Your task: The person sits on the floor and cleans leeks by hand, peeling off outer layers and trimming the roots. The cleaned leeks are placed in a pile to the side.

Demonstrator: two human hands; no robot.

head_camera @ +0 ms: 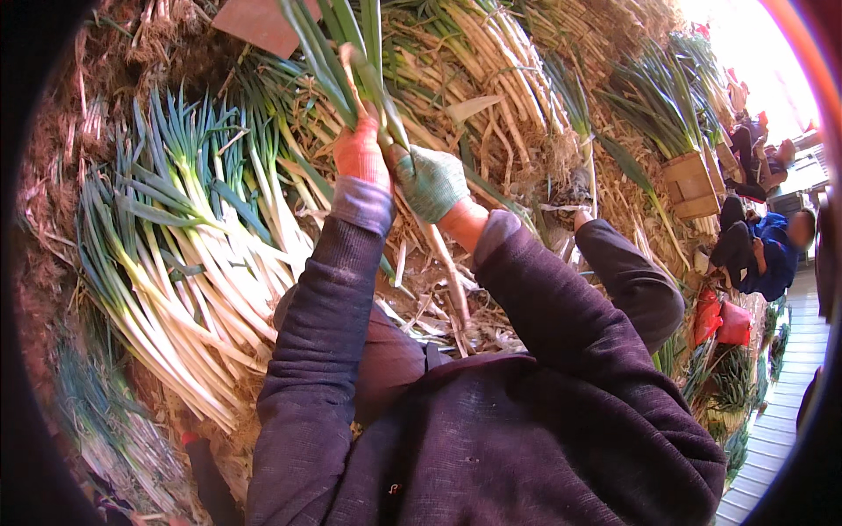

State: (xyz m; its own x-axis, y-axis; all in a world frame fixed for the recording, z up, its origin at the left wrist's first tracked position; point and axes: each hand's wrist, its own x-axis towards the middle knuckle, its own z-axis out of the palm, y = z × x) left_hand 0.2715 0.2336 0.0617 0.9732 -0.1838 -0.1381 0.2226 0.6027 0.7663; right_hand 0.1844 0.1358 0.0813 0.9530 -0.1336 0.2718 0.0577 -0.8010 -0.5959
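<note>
Both gloved hands meet at the top centre of the head view, around the leafy part of a large green onion. My left hand (362,151), in an orange glove, grips the green onion's leaves (375,49), which point up and away. Close beside it my right hand (431,181), in a pale green glove, is closed around the same plant. The pale stalk (447,269) slants down below the hands, its root end near my lap. To the left lies a heap of green onions (217,289) with clean white stalks; to the upper right lie untrimmed ones (493,59) with roots.
Loose peelings (421,306) litter the ground before me. A flat reddish board (260,26) lies at the top. A wooden crate (687,184) stands at the right by bundled onions. A person in blue (773,250) sits beyond, near red bags (720,319); another person's sleeve (210,480) shows at lower left.
</note>
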